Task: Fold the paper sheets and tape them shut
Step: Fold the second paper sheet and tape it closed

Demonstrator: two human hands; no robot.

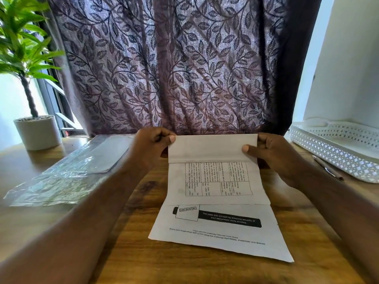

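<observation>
The white printed paper sheet (217, 181) lay centred on the brown wooden worktop (123, 253), its twelve-o'clock flap turned over, left hand (151, 148) at ten o'clock and right hand (274, 154) at two pinching its corners between thumb and fingers (265, 139), seemingly to square the fold.

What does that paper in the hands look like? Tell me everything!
The paper sheet is white and thin, printed with a grid of small text and a black banner with a box reading CONFIDENTIAL. Its far end is folded over, showing the blank back. The left hand and right hand pinch the flap's corners, while the near end lies on the wooden table.
</observation>
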